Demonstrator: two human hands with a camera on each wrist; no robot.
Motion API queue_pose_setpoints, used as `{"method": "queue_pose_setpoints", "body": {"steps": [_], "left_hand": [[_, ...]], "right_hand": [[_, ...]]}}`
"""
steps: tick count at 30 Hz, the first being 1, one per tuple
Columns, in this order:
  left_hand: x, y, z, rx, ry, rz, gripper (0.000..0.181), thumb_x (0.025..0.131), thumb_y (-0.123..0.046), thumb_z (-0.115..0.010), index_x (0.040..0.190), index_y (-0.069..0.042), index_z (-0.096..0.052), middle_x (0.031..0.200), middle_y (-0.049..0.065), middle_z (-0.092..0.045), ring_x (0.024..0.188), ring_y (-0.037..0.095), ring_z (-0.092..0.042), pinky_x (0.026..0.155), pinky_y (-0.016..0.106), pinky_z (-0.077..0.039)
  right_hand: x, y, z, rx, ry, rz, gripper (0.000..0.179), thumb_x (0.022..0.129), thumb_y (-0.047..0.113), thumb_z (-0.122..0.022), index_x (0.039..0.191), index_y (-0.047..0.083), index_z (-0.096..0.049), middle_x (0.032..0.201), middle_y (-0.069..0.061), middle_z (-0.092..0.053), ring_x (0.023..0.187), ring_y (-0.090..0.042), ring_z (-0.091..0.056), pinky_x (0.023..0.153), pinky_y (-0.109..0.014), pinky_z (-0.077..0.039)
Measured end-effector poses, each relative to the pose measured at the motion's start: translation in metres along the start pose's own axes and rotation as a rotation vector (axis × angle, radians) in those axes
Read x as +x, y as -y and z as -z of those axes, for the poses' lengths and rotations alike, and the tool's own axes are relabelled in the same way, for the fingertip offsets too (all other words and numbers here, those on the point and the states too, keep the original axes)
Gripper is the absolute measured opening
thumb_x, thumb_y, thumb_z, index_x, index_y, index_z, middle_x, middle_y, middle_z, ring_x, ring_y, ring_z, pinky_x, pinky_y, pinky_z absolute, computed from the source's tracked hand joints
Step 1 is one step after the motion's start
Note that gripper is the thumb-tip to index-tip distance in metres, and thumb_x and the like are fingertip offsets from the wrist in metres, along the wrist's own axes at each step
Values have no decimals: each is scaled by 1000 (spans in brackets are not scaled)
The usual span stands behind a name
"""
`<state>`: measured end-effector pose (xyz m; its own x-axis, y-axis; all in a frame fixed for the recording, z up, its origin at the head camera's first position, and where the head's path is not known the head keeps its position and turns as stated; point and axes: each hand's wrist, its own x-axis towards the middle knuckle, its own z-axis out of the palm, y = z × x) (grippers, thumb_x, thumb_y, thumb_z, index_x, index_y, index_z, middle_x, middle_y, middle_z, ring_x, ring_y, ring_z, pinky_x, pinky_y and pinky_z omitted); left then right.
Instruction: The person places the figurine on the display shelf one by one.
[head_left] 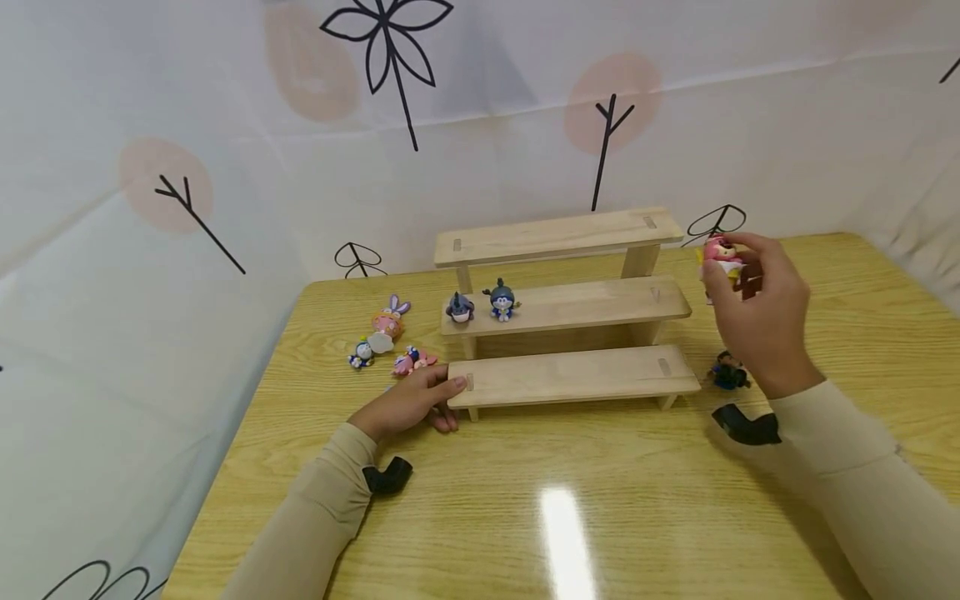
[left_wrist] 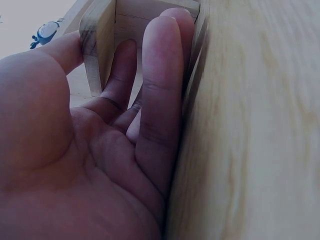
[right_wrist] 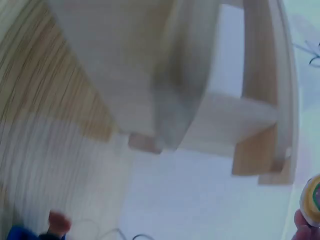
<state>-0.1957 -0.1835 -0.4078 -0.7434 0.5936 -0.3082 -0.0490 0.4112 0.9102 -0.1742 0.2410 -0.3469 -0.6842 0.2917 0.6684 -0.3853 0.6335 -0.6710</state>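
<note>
At the left end of the three-step wooden shelf, my left hand grips the lowest board. The left wrist view shows its thumb on top of the board end and the fingers below. My right hand pinches a pink-hooded figurine in the air right of the shelf; its round base shows at the edge of the right wrist view. On the middle step stand a grey-blue figurine and a dark-blue-hooded figurine.
Left of the shelf lie a rabbit-eared figurine, a small blue-and-white figurine and a pink figurine. A dark figurine lies on the table below my right hand. A patterned cloth hangs behind.
</note>
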Motion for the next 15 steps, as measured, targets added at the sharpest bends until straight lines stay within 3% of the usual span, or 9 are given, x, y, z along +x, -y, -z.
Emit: {"method": "queue_pose_setpoints", "body": {"steps": [7, 11, 15], "left_hand": [[-2, 0, 0, -6, -7, 3, 41, 106, -42, -47, 116, -3, -56, 84, 12, -71, 75, 17, -71, 70, 34, -62], [-1, 2, 0, -11, -9, 11, 39, 106, -43, -48, 108, -4, -55, 84, 12, -70, 75, 18, -72, 70, 34, -62], [1, 4, 1, -7, -9, 9, 40, 105, -45, -48, 105, -5, -53, 84, 12, -71, 76, 18, -72, 71, 34, -62]], "right_hand": [[-7, 16, -11, 102, 19, 115, 45, 90, 1, -67, 134, 1, -58, 110, 21, -54, 77, 1, -46, 67, -10, -38], [-11, 25, -21, 183, 79, 133, 51, 88, -6, -67, 137, -1, -53, 116, 18, -54, 85, 1, -53, 73, -8, -43], [-12, 34, -32, 230, 132, 147, 57, 86, -9, -69, 139, 2, -51, 116, 7, -60, 86, -2, -56, 75, -9, -46]]}}
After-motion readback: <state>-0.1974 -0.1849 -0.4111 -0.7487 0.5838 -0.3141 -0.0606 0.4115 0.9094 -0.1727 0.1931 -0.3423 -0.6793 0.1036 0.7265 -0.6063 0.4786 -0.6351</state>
